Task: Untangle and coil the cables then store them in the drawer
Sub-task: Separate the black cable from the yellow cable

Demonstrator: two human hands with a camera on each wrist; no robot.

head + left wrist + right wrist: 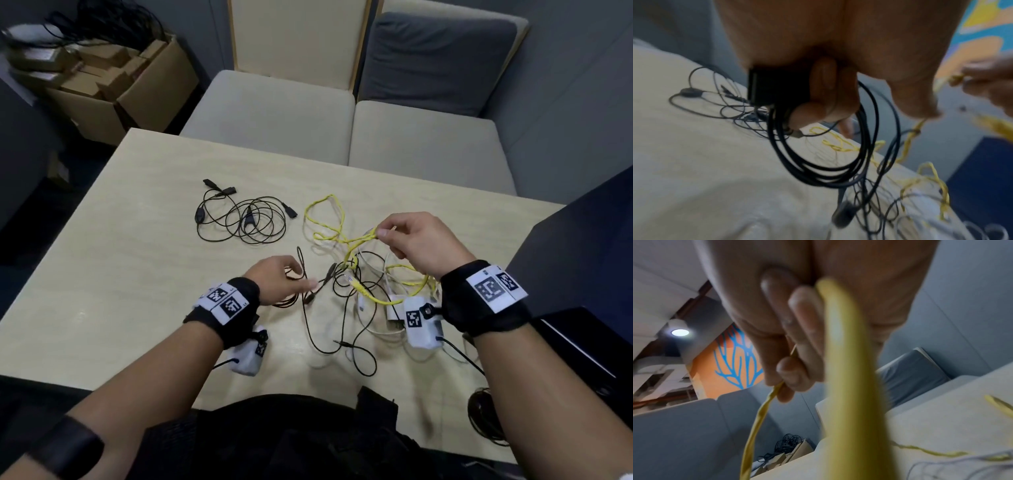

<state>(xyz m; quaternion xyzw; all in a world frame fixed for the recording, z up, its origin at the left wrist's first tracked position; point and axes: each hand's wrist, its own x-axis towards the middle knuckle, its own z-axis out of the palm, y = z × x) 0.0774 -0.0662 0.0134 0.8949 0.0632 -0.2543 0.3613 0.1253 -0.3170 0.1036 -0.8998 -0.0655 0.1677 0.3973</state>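
Observation:
A tangle of black, white and yellow cables [363,284] lies on the pale wooden table [137,260]. My left hand [277,277] grips a coil of black cable [830,162] that hangs in loops below its curled fingers [818,100]. My right hand [407,240] is raised above the tangle and pinches the yellow cable [359,240], which trails down into the tangle. The same yellow cable [846,369] runs close past the right wrist camera, blurred. A separate black cable with connectors [243,219] lies loosely looped at the far middle of the table.
A dark cabinet [582,260] stands at the table's right edge. Another dark coil [486,414] lies near my right forearm. Beige seats [274,113] sit beyond the table. A cardboard box [113,78] of small boxes and cables stands at the far left.

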